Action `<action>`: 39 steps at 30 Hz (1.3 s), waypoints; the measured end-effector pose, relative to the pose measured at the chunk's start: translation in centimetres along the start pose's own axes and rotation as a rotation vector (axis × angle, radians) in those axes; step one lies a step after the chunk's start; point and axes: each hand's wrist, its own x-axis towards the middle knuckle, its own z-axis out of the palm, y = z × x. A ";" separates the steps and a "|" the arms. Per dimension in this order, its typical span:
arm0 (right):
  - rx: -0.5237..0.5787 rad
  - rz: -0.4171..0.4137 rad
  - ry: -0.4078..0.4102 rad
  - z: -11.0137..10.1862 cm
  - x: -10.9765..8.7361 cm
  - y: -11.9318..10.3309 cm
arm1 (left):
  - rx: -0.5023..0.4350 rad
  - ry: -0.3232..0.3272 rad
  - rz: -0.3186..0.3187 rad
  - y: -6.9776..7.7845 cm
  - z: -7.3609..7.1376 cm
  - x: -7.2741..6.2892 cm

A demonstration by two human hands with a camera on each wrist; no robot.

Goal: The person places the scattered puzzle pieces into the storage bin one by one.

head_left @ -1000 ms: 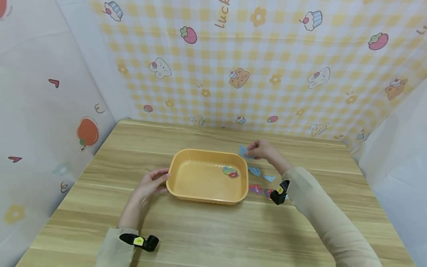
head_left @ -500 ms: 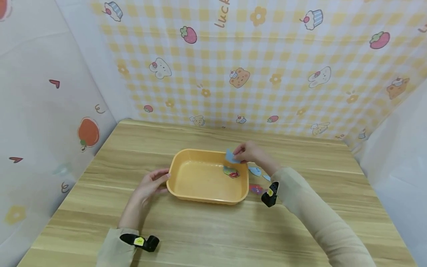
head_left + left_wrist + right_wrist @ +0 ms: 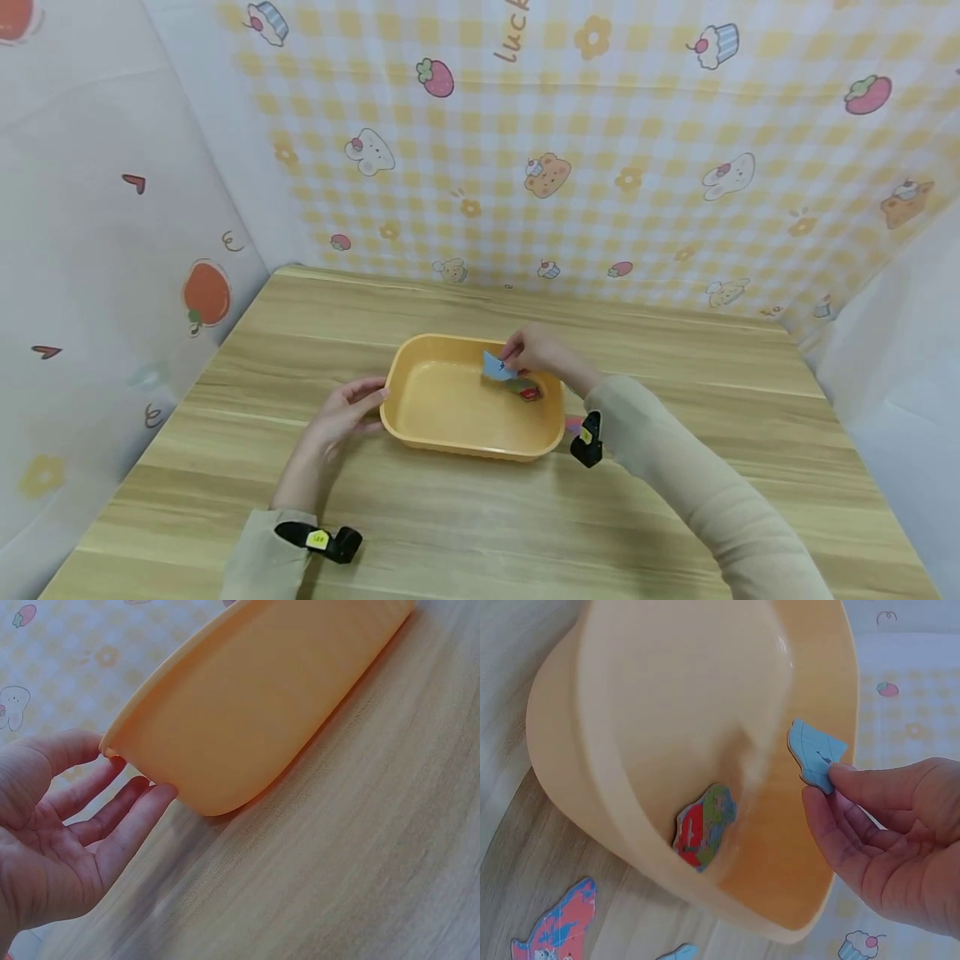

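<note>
Between thumb and fingers, my right hand pinches a flat light-blue puzzle piece with dark lines on it. That hand is over the back right part of a yellow plastic tub. A red, green and blue puzzle piece lies on the tub's floor, below the held one. At the tub's left end, my left hand grips the rim, its thumb at the edge. In the left wrist view, its fingertips rest under the rim against the outer wall.
Right of the tub, a pink and blue piece lies on the wooden table, partly behind the right sleeve in the head view. Beside it shows a bit of another blue piece. A yellow checked cloth hangs behind the table.
My right hand has carried the light-blue puzzle piece leftward from beyond the tub's right end to above its inside. The left hand has kept its hold on the rim.
</note>
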 end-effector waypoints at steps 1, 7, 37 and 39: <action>0.000 -0.005 -0.001 0.1 0.1 0.0 | -0.002 0.001 -0.001 0.1 0.0 0.0; -0.029 -0.047 -0.006 0.9 0.4 -0.2 | 0.005 0.002 0.001 0.3 0.2 0.1; -0.145 -0.048 0.037 3.5 0.6 0.0 | 0.004 0.028 -0.004 0.0 0.2 0.2; -0.113 -0.064 0.046 3.3 0.5 0.1 | 0.006 0.031 -0.003 0.0 0.2 0.2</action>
